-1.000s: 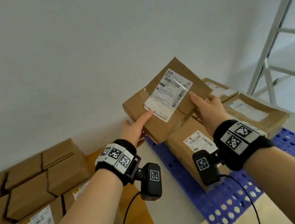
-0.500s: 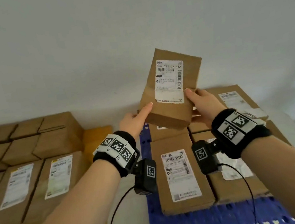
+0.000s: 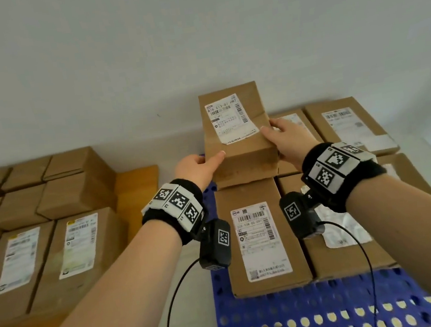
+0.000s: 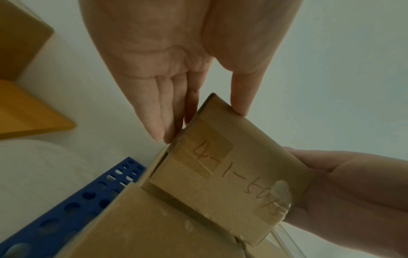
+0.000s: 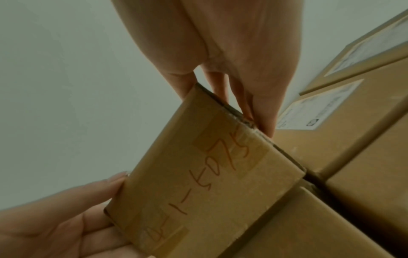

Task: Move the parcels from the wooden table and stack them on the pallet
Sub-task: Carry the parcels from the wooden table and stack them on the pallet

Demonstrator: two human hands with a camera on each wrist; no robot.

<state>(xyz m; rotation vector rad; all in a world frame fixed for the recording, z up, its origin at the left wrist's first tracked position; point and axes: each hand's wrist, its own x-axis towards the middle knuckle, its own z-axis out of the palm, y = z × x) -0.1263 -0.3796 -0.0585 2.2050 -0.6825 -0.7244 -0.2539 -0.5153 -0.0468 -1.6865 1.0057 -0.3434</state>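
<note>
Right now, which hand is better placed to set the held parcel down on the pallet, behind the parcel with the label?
Neither alone: the left hand and the right hand grip opposite sides of the parcel, already above that spot on the pallet.

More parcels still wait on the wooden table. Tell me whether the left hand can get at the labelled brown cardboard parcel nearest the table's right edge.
Probably not yet: the left hand is occupied gripping the held brown cardboard parcel. Nothing covers the labelled table parcel itself.
</note>
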